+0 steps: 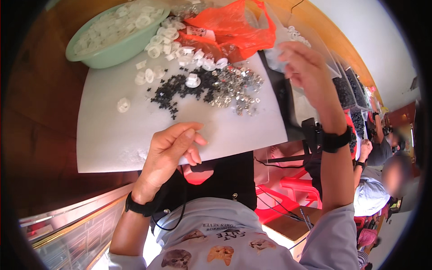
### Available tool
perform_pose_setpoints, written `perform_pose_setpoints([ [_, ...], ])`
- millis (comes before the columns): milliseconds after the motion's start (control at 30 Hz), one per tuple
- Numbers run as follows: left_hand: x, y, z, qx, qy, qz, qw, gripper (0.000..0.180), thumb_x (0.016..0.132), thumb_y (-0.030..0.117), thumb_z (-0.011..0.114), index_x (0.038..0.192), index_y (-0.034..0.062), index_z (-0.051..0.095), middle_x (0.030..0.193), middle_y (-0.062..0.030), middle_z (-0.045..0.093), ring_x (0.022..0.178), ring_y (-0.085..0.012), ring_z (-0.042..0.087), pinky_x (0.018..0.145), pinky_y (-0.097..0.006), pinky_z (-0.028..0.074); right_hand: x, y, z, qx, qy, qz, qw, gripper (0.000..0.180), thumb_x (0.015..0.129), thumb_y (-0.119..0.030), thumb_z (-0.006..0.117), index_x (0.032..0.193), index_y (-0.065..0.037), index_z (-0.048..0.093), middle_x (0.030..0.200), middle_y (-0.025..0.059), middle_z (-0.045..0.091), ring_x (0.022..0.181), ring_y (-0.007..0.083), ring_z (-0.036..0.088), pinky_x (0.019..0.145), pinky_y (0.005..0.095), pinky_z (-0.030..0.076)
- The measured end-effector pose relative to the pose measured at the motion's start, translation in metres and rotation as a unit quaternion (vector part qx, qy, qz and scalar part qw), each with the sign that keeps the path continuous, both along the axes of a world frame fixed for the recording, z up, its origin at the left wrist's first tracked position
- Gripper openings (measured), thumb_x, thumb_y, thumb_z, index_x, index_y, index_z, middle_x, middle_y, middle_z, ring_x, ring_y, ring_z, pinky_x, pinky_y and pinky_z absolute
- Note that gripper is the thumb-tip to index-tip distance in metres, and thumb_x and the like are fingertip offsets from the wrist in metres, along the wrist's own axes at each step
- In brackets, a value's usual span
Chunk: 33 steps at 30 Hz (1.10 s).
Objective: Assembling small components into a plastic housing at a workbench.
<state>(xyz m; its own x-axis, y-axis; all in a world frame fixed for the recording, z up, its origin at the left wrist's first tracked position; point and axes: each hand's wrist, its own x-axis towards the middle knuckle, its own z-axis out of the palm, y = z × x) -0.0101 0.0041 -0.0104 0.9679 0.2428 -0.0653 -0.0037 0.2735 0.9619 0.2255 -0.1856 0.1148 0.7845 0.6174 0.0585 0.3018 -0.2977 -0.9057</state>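
Note:
My left hand (173, 146) hovers at the near edge of the white work mat (108, 148). Its thumb presses on the bent index finger; anything between them is hidden. Reaching to the right, my right hand (308, 67) is over the mat's far right side, beside a translucent container holding small white rings (297, 36). Its fingers are half bent, with gaps between them and nothing visible in them. Small black cross-shaped parts (171, 92) lie mid-mat, next to a pile of small silvery metal pieces (238, 87). A white round plastic part (192, 81) stands on the black ones.
A pale green basin (78, 56) heaped with white plastic parts stands at the far left. More white parts (155, 49) spill beside an orange-red plastic bag (247, 27). One white part (123, 105) lies alone. Red stools (297, 189) and other people are at the right.

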Motion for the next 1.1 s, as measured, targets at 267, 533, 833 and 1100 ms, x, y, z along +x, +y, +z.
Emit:
perform_pose_setpoints([
  [267,0.001,0.002,-0.003,-0.013,-0.005,-0.017,1.0,0.029,0.099,0.019,0.048,0.114,-0.0035,0.057,0.088,-0.0076,0.064,0.063,-0.0106,0.059,0.057,-0.022,0.049,-0.029,0.093,-0.067,-0.171,-0.262,0.18,0.933,0.036,0.089,-0.023,0.061,0.117,-0.002,0.054,0.088,0.0097,0.059,0.077,0.0203,0.057,0.067,0.0332,0.046],
  [533,-0.001,0.001,-0.003,-0.017,-0.015,-0.006,1.0,0.029,0.099,0.017,0.046,0.113,-0.004,0.059,0.09,-0.0095,0.065,0.061,-0.0101,0.059,0.059,-0.023,0.048,-0.038,0.132,-0.073,-0.278,-0.241,0.149,0.918,0.02,0.085,-0.019,0.057,0.085,0.001,0.057,0.091,0.0205,0.061,0.097,0.0368,0.056,0.08,0.0432,0.044],
  [833,0.002,0.004,0.003,-0.012,0.011,0.019,1.0,0.04,0.095,0.007,0.043,0.134,-0.002,0.038,0.099,-0.0139,0.061,0.065,-0.0126,0.061,0.059,-0.024,0.051,-0.06,0.102,-0.05,-0.218,-0.166,0.173,0.946,0.023,0.086,-0.02,0.063,0.081,0.003,0.059,0.061,0.0038,0.054,0.055,0.0086,0.049,0.048,0.029,0.039],
  [1100,0.005,0.001,0.0,-0.01,0.008,0.029,1.0,0.046,0.095,0.007,0.043,0.138,-0.0027,0.032,0.102,-0.0162,0.06,0.065,-0.014,0.06,0.059,-0.024,0.05,-0.055,0.093,-0.061,-0.234,-0.098,0.158,0.954,0.023,0.085,-0.021,0.065,0.079,0.001,0.06,0.059,0.001,0.052,0.052,0.0074,0.045,0.046,0.0266,0.035],
])
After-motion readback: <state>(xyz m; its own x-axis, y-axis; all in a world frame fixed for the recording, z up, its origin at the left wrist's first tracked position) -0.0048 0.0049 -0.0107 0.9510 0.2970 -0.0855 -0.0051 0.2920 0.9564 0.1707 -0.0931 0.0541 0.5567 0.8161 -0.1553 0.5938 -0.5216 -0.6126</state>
